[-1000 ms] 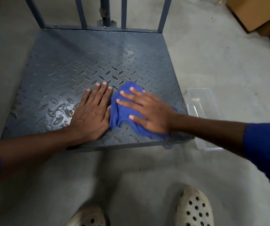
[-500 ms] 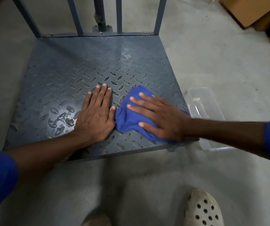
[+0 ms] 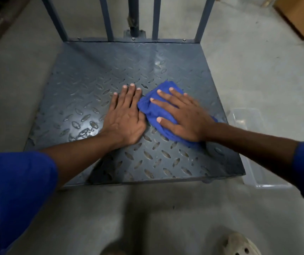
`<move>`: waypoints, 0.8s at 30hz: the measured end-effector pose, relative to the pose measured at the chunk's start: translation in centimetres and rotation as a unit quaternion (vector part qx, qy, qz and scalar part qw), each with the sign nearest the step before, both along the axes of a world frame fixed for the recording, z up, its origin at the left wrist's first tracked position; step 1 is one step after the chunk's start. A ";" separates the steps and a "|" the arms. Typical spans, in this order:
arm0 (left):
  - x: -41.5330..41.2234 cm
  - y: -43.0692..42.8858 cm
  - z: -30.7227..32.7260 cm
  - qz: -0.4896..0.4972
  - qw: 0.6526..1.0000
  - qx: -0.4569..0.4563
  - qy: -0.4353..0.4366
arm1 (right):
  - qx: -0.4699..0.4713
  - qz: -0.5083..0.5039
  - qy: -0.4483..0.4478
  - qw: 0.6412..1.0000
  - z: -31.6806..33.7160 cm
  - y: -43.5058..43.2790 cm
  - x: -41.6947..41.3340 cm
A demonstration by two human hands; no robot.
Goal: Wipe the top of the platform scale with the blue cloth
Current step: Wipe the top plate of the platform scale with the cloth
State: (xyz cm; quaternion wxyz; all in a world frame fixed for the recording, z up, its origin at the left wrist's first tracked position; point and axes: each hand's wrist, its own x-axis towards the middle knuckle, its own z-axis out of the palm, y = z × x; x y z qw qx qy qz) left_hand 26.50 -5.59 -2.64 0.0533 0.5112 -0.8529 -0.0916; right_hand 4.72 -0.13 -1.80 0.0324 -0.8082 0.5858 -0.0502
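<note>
The platform scale [image 3: 96, 74] is a dark grey diamond-plate deck on the concrete floor, with upright bars at its far edge. A crumpled blue cloth [image 3: 152, 109] lies on the deck's right half. My right hand [image 3: 182, 116] presses flat on the cloth with fingers spread, covering most of it. My left hand [image 3: 125, 116] rests palm down on the bare plate just left of the cloth, its thumb side touching the cloth's edge. A wet, shiny patch shows on the plate left of my left hand.
A clear plastic tub [image 3: 248, 122] stands on the floor against the scale's right side. Cardboard boxes [image 3: 294, 17] sit at the far right. My shoe [image 3: 241, 244] is near the bottom edge. The metal post and bars [image 3: 133, 17] rise behind the deck.
Both hands and the cloth have slid away from the deck's near edge toward its middle. The cloth has stayed under my right hand.
</note>
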 end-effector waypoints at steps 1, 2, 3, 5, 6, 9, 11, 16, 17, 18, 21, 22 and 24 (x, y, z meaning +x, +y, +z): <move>-0.2 -0.4 0.0 0.003 1.000 0.001 -0.001 | 0.003 -0.006 -0.005 1.000 0.1 -1.4 -0.3; -0.4 -0.9 0.0 0.004 1.000 0.003 -0.003 | 0.006 -0.029 -0.011 0.999 0.2 -3.1 -1.0; -0.6 -1.4 0.1 0.004 1.000 0.004 -0.007 | 0.008 -0.070 -0.019 0.997 0.4 -4.9 -2.1; -0.9 -2.1 0.2 -0.001 1.000 0.004 -0.016 | 0.010 -0.186 -0.046 0.981 0.8 -7.0 -5.2; -0.9 -2.3 0.2 -0.003 1.000 0.004 -0.018 | 0.015 -0.249 -0.064 0.966 0.8 -7.0 -6.3; -1.0 -3.0 0.2 -0.003 1.000 0.005 -0.016 | 0.006 -0.359 -0.088 0.929 0.6 -4.3 -5.0; -1.5 -3.7 0.3 0.000 1.000 0.007 -0.019 | -0.023 -0.316 -0.045 0.947 0.2 -2.6 -0.7; -3.1 -5.6 0.3 0.031 0.999 0.012 -0.020 | 0.022 -0.171 -0.060 0.983 0.1 -7.2 2.0; -3.3 -5.9 0.3 0.031 0.999 0.013 -0.018 | 0.030 -0.180 -0.058 0.982 0.2 -8.7 0.2; -3.3 -6.1 0.3 0.031 0.999 0.014 -0.017 | 0.034 -0.205 -0.058 0.977 0.2 -10.0 -1.8; -3.2 -6.5 0.4 0.030 0.999 0.017 -0.020 | 0.024 -0.318 -0.072 0.945 0.3 -10.8 -6.2; -3.3 -6.6 0.3 0.031 0.999 0.019 -0.020 | 0.022 -0.343 -0.082 0.936 0.3 -9.9 -6.3; -3.5 -7.0 0.4 0.034 0.999 0.020 -0.018 | 0.005 -0.359 -0.077 0.930 0.1 -6.8 -3.9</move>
